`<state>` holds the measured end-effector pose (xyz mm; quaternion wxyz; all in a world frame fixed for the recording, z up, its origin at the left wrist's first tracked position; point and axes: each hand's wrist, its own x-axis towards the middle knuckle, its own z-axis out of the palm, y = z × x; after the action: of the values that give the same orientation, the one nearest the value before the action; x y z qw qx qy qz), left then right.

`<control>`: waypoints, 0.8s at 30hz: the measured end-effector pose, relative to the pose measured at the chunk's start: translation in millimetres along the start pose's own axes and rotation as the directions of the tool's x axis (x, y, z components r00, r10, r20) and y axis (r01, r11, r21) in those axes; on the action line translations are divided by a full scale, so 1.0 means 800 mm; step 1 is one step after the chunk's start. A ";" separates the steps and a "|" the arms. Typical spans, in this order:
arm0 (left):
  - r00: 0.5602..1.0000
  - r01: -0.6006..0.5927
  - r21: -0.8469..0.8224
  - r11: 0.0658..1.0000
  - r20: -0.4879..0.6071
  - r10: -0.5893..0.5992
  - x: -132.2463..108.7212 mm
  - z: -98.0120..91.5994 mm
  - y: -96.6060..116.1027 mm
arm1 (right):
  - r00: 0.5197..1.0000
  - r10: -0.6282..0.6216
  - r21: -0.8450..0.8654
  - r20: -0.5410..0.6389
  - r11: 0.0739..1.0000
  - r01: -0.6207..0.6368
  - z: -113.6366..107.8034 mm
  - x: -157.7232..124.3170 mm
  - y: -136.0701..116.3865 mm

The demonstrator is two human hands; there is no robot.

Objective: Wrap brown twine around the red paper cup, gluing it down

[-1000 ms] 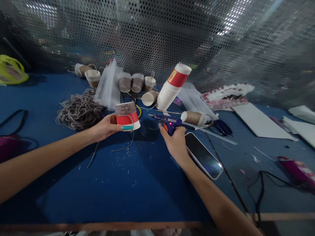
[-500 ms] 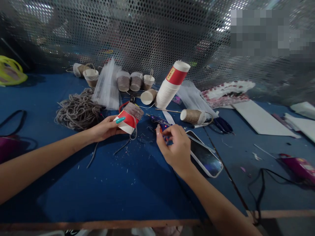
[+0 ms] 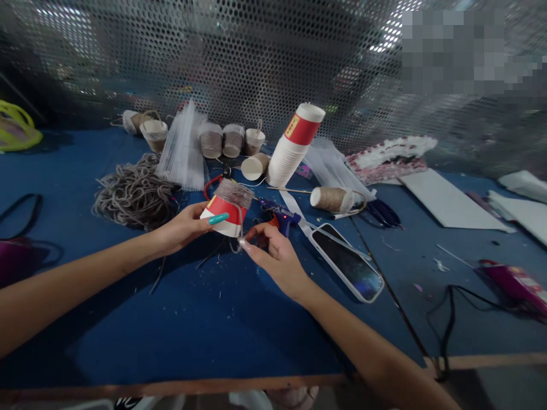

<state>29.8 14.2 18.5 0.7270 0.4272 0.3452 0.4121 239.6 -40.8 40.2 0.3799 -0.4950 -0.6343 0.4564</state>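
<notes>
My left hand (image 3: 183,228) grips an upside-down red and white paper cup (image 3: 227,209), tilted to the right, whose upper half is wound with grey-brown twine. The loose end of that twine (image 3: 239,242) hangs below the cup's rim, and my right hand (image 3: 273,256) pinches it between thumb and forefinger just under the cup. Behind my right hand a blue glue gun (image 3: 280,215) with a red light lies on the blue table (image 3: 239,319).
A phone (image 3: 348,267) in a white case lies right of my right hand. A heap of twine (image 3: 134,193), a leaning stack of paper cups (image 3: 293,149), several twine-wrapped cups (image 3: 222,141) and a twine spool (image 3: 331,199) stand farther back, before a perforated metal screen (image 3: 256,57). A black cable (image 3: 448,307) trails at the right.
My right hand has let go of the glue gun and moved left to pinch the twine end under the cup. My left hand has tilted the cup to the right.
</notes>
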 end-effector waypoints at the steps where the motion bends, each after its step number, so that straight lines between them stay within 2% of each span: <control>1: 1.000 0.007 0.003 1.000 0.011 -0.007 0.000 0.000 0.000 | 1.000 0.021 0.050 0.021 0.998 -0.022 0.000 0.000 0.000; 4: 0.998 0.034 0.000 0.999 0.051 -0.034 -0.001 0.000 0.002 | 0.996 0.058 0.146 0.074 0.987 -0.068 -0.003 0.002 -0.002; 10: 0.994 0.058 -0.053 0.997 0.097 -0.053 -0.003 -0.003 0.005 | 0.958 -0.019 0.213 0.288 0.976 -0.045 -0.017 0.004 -0.011; 17: 0.978 0.104 -0.108 0.989 0.192 -0.082 -0.005 -0.003 0.004 | 0.990 -0.055 0.294 0.133 0.956 0.014 -0.027 0.005 -0.004; 24: 0.959 0.124 -0.113 0.986 0.268 -0.089 -0.002 -0.013 0.001 | 0.990 -0.109 0.306 0.085 0.949 0.078 -0.028 0.008 -0.002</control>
<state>19.8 16.5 15.1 0.8134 0.4109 0.2413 0.3336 258.5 -29.9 48.2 0.4398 -0.3768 -0.5984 0.5537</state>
